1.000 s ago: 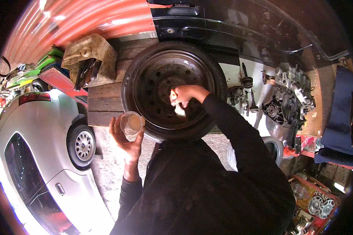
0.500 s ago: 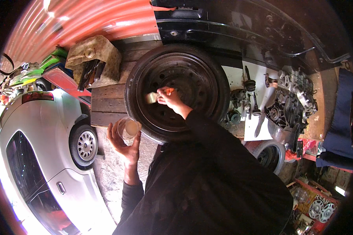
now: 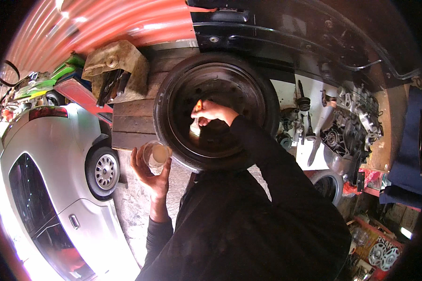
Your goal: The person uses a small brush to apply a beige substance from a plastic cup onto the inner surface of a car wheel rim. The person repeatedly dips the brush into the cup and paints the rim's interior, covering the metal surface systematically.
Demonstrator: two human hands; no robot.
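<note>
A tyre mounted on a dark steel wheel rim lies flat on the wooden bench. My right hand reaches over the rim, closed around the orange handle of a paintbrush. Its pale bristles point down toward the near left part of the wheel's dished face; whether they touch is hard to tell. At the tyre's near left edge my left hand holds up a clear plastic cup, fingers wrapped about its side. Something pale lies in the cup.
Left of the tyre stands a stained container with dark-handled tools. An engine and loose metal parts occupy the right side. Another tyre sits lower right. A silver car is parked at left; a black panel lines the back.
My right hand has shifted slightly right, and the brush has swung from pointing left to pointing down toward me. The left hand still holds the cup in nearly the same place.
</note>
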